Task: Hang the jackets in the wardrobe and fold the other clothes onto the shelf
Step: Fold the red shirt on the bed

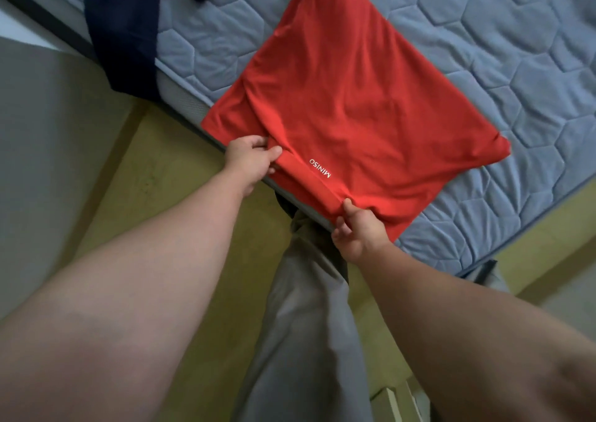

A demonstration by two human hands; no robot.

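Note:
A red shirt (348, 99) with white lettering lies partly folded flat on the blue quilted mattress (516, 50), its near edge at the bed's edge. My left hand (250, 160) pinches the shirt's near left corner. The near right part of the same edge is pinched by my right hand (356, 231), thumb on top of the fabric. A dark navy garment (125, 28) lies at the mattress's far left and hangs over its side.
The bed's edge runs diagonally from upper left to lower right. Below it is yellowish floor (167, 179) and a grey surface (48, 131) at the left. My grey trouser leg (306, 325) stands against the bed between my arms.

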